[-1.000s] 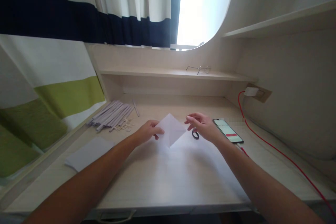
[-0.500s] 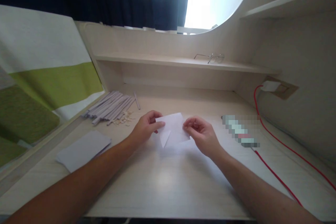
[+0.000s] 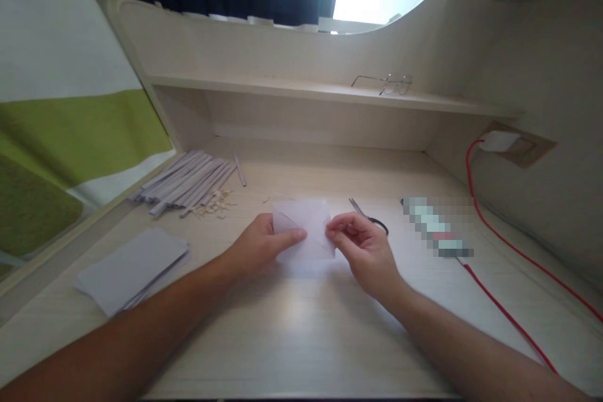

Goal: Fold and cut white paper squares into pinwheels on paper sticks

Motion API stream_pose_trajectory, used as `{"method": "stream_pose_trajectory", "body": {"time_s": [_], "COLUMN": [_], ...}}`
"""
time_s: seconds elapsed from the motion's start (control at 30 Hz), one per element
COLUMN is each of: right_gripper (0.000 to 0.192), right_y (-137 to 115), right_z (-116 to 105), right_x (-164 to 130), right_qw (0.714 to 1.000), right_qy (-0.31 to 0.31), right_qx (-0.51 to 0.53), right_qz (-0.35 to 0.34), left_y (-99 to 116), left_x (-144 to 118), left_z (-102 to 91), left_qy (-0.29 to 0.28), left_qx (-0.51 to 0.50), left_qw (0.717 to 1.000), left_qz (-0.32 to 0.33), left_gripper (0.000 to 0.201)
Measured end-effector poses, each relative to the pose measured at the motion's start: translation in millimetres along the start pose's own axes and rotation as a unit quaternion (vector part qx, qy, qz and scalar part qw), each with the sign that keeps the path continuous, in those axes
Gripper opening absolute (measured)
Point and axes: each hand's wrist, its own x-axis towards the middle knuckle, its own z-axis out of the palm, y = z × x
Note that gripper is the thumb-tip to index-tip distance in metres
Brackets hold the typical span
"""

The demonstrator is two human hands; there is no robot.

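Observation:
A small folded sheet of white paper [image 3: 306, 245] is held up above the desk between both hands. My left hand [image 3: 266, 242] grips its left side, thumb lying across the front and fingers hidden behind. On the right edge, my right hand [image 3: 365, 248] pinches the paper between thumb and fingertips. A diagonal crease or flap shows faintly at the upper left of the sheet. Just behind my right hand lies a pair of scissors [image 3: 377, 223], partly covered by it.
A pile of rolled paper sticks [image 3: 188, 179] lies at the back left beside yellowish scraps [image 3: 217, 204]. Nearer is a stack of paper sheets [image 3: 134, 267]. To the right sit a blurred-out device [image 3: 436, 226] and a red cable [image 3: 511, 320]. Glasses [image 3: 393, 83] rest on the shelf [image 3: 264, 89].
The small pointed flap that stuck out at the paper's lower left now lies flat against it. My left thumb has moved further over the sheet. The view has tilted down, and the scissors now show.

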Motion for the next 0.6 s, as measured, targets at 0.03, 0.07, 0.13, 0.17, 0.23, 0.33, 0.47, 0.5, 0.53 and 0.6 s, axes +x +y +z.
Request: {"method": "stream_pose_trajectory", "body": {"time_s": [0.03,0.07,0.13,0.17,0.23,0.33,0.47,0.5,0.53,0.6], "right_gripper": [0.011,0.009,0.004,0.007,0.015,0.023,0.024,0.023,0.022,0.022], "right_y": [0.4,0.6,0.4,0.2,0.3,1.5,3.4,3.6,3.7,3.6], "right_z": [-0.8,-1.9,-4.4,-5.7,-8.5,-11.0,-10.7,-10.4,-10.2,-10.2], "right_x": [0.0,-0.1,-0.2,-0.4,-0.7,-1.4,-2.7,-3.0,-3.2,-3.4], "right_qw": [1.000,1.000,1.000,1.000,0.998,0.991,0.985,0.984,0.983,0.982], "right_qy": [-0.006,-0.011,-0.023,-0.030,-0.042,-0.055,-0.073,-0.074,-0.073,-0.071], "right_qx": [-0.003,-0.004,-0.005,-0.009,-0.036,-0.105,-0.136,-0.139,-0.144,-0.154], "right_qz": [0.001,0.001,0.003,0.003,-0.013,-0.058,-0.083,-0.084,-0.086,-0.087], "left_y": [-0.4,-0.5,0.5,1.3,3.4,6.1,7.7,8.0,8.3,9.7], "left_x": [-0.2,-0.4,-1.3,-1.8,-2.7,-3.1,-2.1,-1.9,-1.8,-2.1], "left_z": [0.1,0.3,1.3,2.0,3.5,4.8,4.1,3.8,3.5,3.2], "left_qy": [0.002,0.004,0.009,0.011,0.018,0.027,0.041,0.043,0.045,0.051], "left_qx": [-0.010,-0.020,-0.028,-0.027,-0.021,-0.017,-0.027,-0.029,-0.029,-0.029], "left_qw": [1.000,1.000,1.000,1.000,1.000,0.999,0.999,0.999,0.999,0.998], "left_qz": [0.004,0.007,0.005,0.003,0.000,0.004,0.006,0.007,0.007,0.006], "left_gripper": [0.027,0.027,0.027,0.027,0.028,0.029,0.029,0.029,0.028,0.027]}}
